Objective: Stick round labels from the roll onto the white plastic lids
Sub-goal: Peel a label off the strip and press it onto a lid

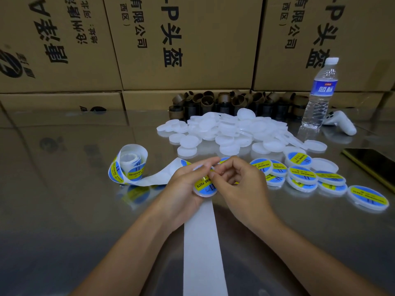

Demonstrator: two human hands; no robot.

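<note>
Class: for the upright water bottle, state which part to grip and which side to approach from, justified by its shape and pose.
Grip the water bottle round its blue label band, probably from the front: the body is round and upright, cartons stand behind and a controller lies to its right.

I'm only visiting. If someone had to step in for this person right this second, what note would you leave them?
Left hand: grips one lid just above the table.
Right hand: fingers pinch the blue-and-yellow label at the lid's top edge, apparently seating it.
Label roll: lies on the left. Its bare backing strip runs under the hands toward the person.
Done: a cluster of labelled lids on the right.
Left: finish this lid, then work through the large pile of blank lids behind the hands.
</note>
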